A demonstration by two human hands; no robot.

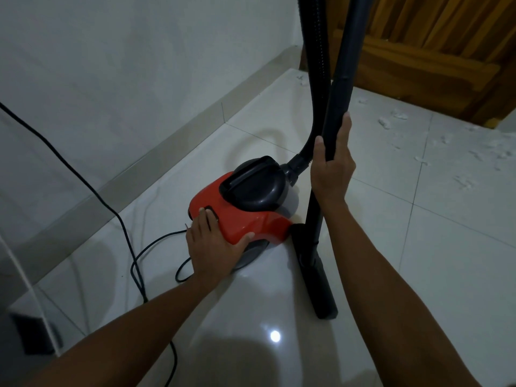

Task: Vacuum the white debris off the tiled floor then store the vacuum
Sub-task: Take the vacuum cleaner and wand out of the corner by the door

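A red and dark grey canister vacuum point(245, 210) sits on the glossy white tiled floor point(418, 233) near the wall. My left hand point(215, 247) rests flat on its rear, a fingertip on the dark button, thumb along the red side. My right hand point(332, 166) grips the upright black wand point(339, 88), whose floor head point(315, 272) stands on the tiles to the right of the canister. The ribbed black hose point(317, 65) rises from the canister's front beside the wand. White debris point(391, 118) lies scattered on the tiles at the far right.
A black power cord point(92, 191) runs from the upper left down the wall and loops on the floor behind the vacuum. A wooden door point(435, 51) closes the far right corner. A grey skirting point(167, 146) lines the white wall. A dark object sits at the lower left.
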